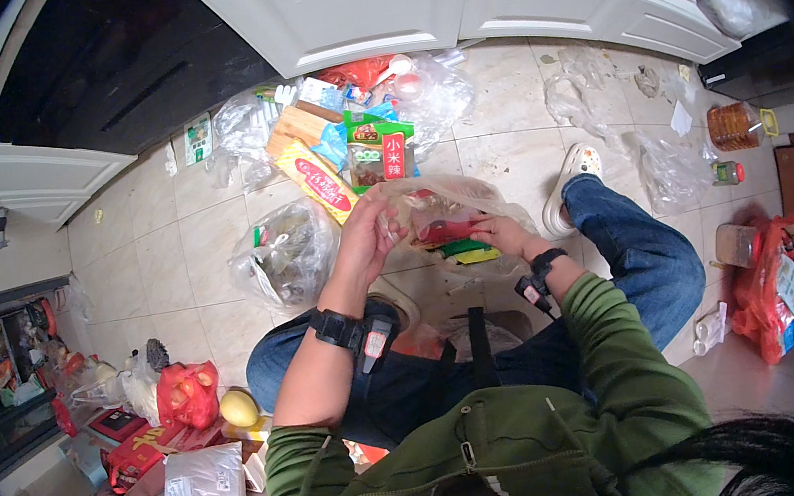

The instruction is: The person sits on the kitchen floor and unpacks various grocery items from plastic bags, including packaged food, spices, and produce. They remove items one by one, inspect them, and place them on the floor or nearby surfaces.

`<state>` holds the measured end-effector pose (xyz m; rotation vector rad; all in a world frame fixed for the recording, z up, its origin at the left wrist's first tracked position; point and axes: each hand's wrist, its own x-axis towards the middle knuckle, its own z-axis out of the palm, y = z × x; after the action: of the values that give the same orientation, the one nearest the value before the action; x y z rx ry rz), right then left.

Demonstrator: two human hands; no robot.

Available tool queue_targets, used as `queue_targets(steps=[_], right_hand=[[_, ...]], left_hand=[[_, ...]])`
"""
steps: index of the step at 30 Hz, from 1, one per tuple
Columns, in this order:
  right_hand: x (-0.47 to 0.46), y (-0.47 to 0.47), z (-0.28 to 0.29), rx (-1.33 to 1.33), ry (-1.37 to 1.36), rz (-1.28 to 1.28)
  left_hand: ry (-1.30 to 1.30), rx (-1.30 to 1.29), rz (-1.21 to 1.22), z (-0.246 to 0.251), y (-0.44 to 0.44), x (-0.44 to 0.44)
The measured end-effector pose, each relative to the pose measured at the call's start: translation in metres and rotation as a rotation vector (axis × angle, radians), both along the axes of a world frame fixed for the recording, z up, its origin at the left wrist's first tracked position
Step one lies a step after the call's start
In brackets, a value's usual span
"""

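Note:
My left hand [371, 235] pinches the rim of a clear plastic bag [502, 194] between thumb and fingers. At the bag's mouth, my right hand [505, 235] grips a red packet [443, 227]. A green and yellow packet [472, 252] shows just below the red one; whether it lies inside the bag is hard to tell. Beyond my hands lie a green food packet with a clear window [381, 149] and a yellow and red box [314, 180]. Left of my left hand sits a knotted clear bag [286, 254] with dark green contents.
A wooden board [294, 128], a white ladle [396, 67] and crumpled plastic lie by the white cabinets [367, 6]. On the right stand an oil bottle [733, 126], a small jar [727, 172] and a red bag [765, 307]. Red bagged fruit [188, 396] and a yellow melon [238, 409] are at left.

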<state>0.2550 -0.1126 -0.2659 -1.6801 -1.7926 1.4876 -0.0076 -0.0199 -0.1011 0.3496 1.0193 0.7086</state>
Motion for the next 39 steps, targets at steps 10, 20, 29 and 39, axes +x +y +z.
queue_targets(steps=[10,20,29,39], right_hand=[[0.043,0.072,0.188,-0.114,0.161,0.031],[0.02,0.103,0.262,-0.138,0.618,-0.161],[-0.055,0.061,0.175,-0.252,0.892,-0.423],[-0.073,0.084,0.152,-0.051,0.954,-0.452]], left_hand=[[0.298,0.259,-0.244,-0.005,0.001,-0.001],[-0.053,0.156,-0.396,-0.024,-0.011,0.015],[-0.51,-0.1,-0.26,-0.028,-0.013,0.007],[-0.067,-0.123,-0.445,-0.03,-0.03,0.012]])
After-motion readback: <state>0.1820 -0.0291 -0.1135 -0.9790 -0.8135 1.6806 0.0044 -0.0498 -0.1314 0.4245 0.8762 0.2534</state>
